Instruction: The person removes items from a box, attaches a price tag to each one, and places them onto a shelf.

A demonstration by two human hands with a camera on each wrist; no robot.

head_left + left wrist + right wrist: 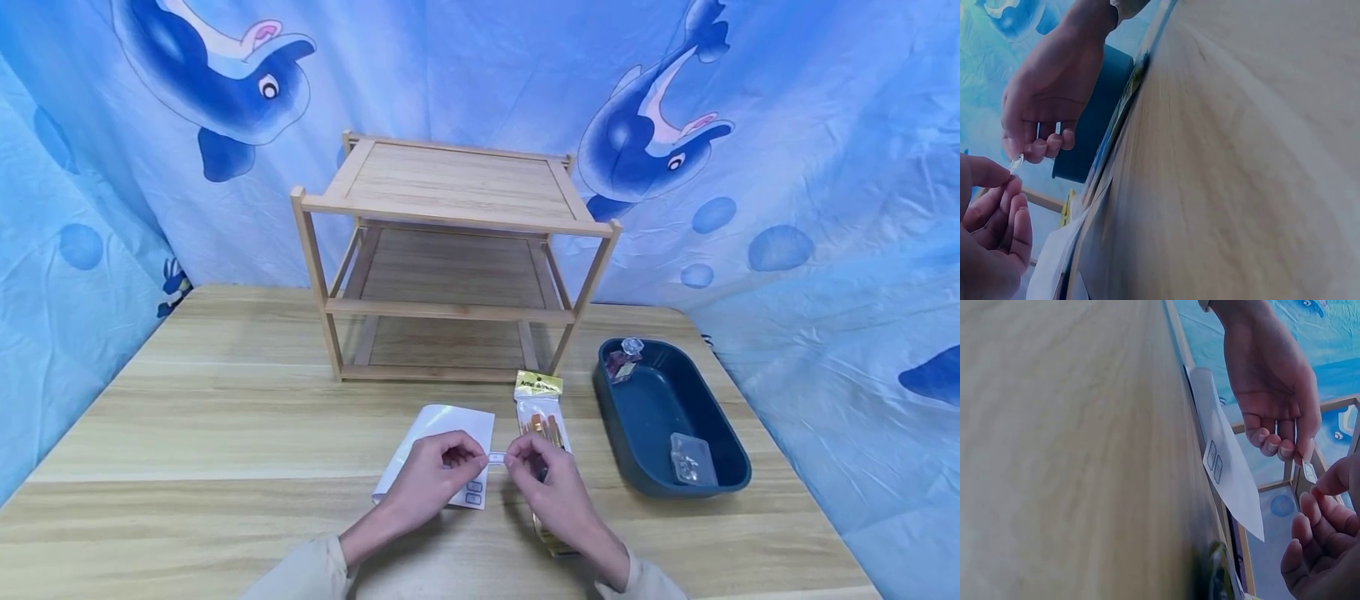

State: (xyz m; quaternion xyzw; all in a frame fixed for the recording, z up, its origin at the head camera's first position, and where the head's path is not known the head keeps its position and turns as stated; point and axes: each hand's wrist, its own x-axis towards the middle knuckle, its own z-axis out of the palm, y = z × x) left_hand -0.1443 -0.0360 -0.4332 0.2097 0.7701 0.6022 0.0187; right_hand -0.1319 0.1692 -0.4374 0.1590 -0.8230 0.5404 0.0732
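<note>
Between my two hands is a small white label sticker [497, 458] with a dark printed border. My left hand [433, 471] pinches its left end between thumb and fingertips. Its right end is pinched by my right hand [551, 483]. In the right wrist view the sticker [1309, 472] is stretched between both sets of fingertips, above the table. Below my left hand lies a white sheet [408, 450] with a curled edge and two bordered labels [474, 492] near its corner. Under my right hand is a clear packet of artist brushes [542, 408] with a yellow header.
A three-tier wooden shelf [457, 308] stands at the back of the table [187, 433]. To the right sits a dark blue bin [637, 454], holding a small bottle with a faceted stopper [624, 362] and a clear plastic case [693, 460]. Dolphin-print curtains [480, 67] surround the table.
</note>
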